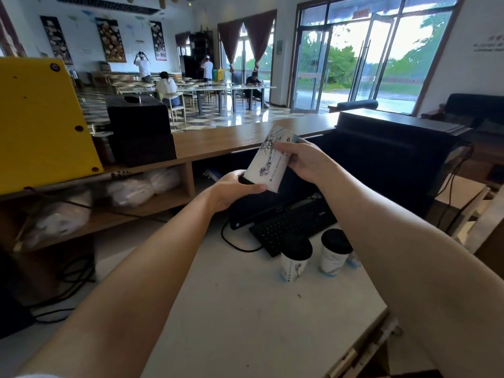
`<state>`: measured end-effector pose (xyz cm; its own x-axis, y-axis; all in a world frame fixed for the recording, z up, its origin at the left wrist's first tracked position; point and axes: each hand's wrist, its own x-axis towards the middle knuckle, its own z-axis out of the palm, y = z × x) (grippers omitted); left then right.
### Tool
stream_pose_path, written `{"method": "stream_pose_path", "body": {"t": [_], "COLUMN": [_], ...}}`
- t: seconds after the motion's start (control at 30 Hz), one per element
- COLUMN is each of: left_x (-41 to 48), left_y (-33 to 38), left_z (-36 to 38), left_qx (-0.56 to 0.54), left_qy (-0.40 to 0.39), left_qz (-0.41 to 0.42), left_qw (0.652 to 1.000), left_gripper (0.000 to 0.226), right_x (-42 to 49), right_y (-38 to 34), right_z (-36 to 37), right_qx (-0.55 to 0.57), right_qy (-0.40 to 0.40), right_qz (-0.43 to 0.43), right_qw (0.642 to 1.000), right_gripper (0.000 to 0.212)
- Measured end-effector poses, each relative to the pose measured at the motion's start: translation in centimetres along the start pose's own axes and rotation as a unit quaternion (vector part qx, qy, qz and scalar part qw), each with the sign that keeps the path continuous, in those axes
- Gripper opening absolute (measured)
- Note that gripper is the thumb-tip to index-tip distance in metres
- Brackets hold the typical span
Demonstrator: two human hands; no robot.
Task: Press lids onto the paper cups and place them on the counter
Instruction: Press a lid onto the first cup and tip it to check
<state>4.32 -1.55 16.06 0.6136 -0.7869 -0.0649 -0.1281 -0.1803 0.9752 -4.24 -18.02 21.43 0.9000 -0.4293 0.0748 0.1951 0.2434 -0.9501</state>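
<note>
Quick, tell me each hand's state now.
Left hand: grips the black lid on the paper cup.
Right hand: holds the same cup's other end.

Backlit window glare, dim foreground

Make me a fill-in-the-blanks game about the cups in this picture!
1. The left hand and right hand hold one paper cup, which is ___, not upright.
2. Its lid, by the left hand, is coloured ___.
3. The number of lidded cups standing on the white table is ___.
4. The big machine on the left is ___.
Missing words: tilted; black; two; yellow.
</note>
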Motion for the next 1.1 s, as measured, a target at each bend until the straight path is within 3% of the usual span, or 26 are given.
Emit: {"method": "stream_pose_path", "body": {"t": [0.1,0.33,0.5,0.77,0.9,1.0,1.1], "left_x": [0.6,1.6,2.3,2.9,3.1,2.4,0.9], "left_y": [-0.3,-2.3,-4.2,-5.2,-4.9,-4.7,-5.0], "left_z": [-0.1,0.6,1.1,1.1,1.4,3.0,6.4], "left_qx": [-0.003,0.047,0.11,0.132,0.057,-0.155,-0.46], "left_qy": [0.0,-0.02,-0.034,-0.03,-0.019,0.006,-0.015], "left_qz": [0.008,0.006,0.004,0.012,0.009,-0.003,-0.074], "left_qw": [1.0,0.999,0.993,0.991,0.998,0.988,0.885], "left_gripper": [0.082,0.067,0.084,0.09,0.092,0.077,0.091], "right_x": [0.2,0.1,0.4,0.4,0.7,0.7,0.2], "right_y": [-0.6,0.5,2.3,3.1,1.8,-0.2,-1.6], "right_z": [0.3,0.3,0.5,0.2,0.4,0.7,1.0], "right_qx": [-0.03,-0.136,-0.224,-0.243,-0.243,-0.23,-0.197], "right_qy": [-0.001,-0.017,-0.021,-0.024,-0.035,-0.037,-0.03], "right_qz": [-0.008,-0.003,-0.005,-0.007,-0.013,-0.02,-0.032], "right_qw": [1.0,0.991,0.974,0.97,0.969,0.972,0.979], "right_gripper": [0.043,0.053,0.056,0.06,0.057,0.054,0.057]}}
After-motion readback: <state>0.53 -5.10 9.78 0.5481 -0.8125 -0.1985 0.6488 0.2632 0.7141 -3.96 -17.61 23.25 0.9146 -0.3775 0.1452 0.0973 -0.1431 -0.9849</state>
